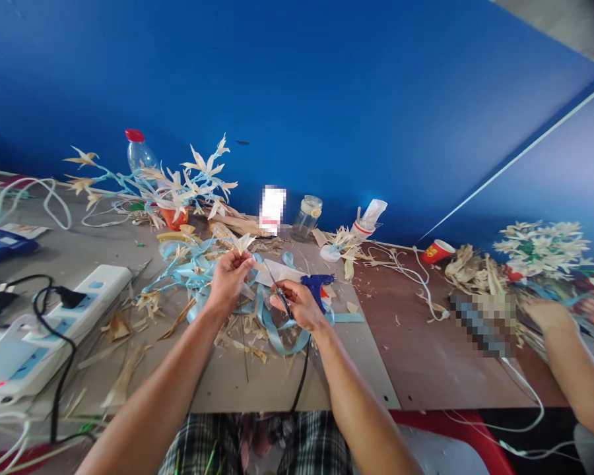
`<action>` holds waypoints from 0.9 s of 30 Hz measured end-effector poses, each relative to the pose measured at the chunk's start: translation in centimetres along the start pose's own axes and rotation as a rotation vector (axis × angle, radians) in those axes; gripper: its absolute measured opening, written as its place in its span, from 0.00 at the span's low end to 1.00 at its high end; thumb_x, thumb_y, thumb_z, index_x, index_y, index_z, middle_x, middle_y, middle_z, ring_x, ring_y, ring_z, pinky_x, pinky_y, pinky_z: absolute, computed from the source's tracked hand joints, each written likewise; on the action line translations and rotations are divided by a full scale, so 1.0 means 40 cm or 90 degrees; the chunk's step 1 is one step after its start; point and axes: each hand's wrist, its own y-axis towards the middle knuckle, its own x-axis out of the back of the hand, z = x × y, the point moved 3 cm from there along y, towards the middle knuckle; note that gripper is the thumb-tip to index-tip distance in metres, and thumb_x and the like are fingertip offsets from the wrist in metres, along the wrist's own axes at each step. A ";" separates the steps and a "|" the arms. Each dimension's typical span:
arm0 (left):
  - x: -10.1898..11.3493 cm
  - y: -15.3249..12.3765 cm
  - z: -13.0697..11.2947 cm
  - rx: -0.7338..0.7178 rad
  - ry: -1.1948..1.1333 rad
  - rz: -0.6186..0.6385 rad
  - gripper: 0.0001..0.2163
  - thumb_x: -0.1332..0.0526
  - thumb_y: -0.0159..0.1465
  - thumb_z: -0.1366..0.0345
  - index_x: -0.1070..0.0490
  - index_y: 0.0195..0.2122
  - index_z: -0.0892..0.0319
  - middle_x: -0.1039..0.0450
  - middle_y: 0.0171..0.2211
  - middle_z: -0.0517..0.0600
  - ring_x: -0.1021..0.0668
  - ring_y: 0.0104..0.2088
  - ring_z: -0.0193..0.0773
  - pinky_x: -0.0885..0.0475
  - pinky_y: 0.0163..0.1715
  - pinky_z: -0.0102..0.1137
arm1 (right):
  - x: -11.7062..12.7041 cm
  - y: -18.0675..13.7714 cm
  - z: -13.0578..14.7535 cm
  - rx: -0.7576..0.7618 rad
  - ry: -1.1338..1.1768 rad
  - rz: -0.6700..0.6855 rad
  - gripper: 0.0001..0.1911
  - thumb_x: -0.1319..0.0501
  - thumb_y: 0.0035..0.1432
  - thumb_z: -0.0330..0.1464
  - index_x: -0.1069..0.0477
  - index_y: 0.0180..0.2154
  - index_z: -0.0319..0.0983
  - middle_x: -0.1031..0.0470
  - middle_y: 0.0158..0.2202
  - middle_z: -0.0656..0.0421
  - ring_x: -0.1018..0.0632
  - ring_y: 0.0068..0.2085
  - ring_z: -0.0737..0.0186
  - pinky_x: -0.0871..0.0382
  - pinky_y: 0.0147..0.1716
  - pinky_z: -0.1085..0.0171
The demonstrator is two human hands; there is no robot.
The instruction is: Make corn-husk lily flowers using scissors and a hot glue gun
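Inward of the counter's [336,376] near edge, the left hand [229,276] pinches a flower [244,243]; the right hand [301,305] grips scissors [276,285]. A slip (they're close) could nick it.

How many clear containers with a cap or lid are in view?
2: a red-capped bottle at left, partly behind the flower branches, and a jar near the blue wall, around the middle. The flowers could hide others.
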 end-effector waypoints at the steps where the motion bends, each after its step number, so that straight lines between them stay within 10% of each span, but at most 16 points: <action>1: 0.001 0.000 0.001 0.001 0.004 0.001 0.14 0.31 0.45 0.61 0.32 0.28 0.62 0.36 0.20 0.42 0.37 0.17 0.24 0.43 0.16 0.23 | 0.000 0.000 -0.001 -0.002 0.000 0.001 0.15 0.32 0.41 0.39 0.29 0.31 0.38 0.31 0.25 0.64 0.31 0.26 0.69 0.38 0.28 0.69; 27: 0.016 0.021 0.026 -0.010 -0.039 0.014 0.14 0.33 0.48 0.59 0.36 0.25 0.61 0.40 0.18 0.40 0.40 0.15 0.23 0.47 0.15 0.23 | 0.001 0.009 -0.027 0.032 -0.114 0.032 0.18 0.34 0.43 0.41 0.29 0.34 0.36 0.33 0.25 0.63 0.34 0.25 0.69 0.39 0.28 0.68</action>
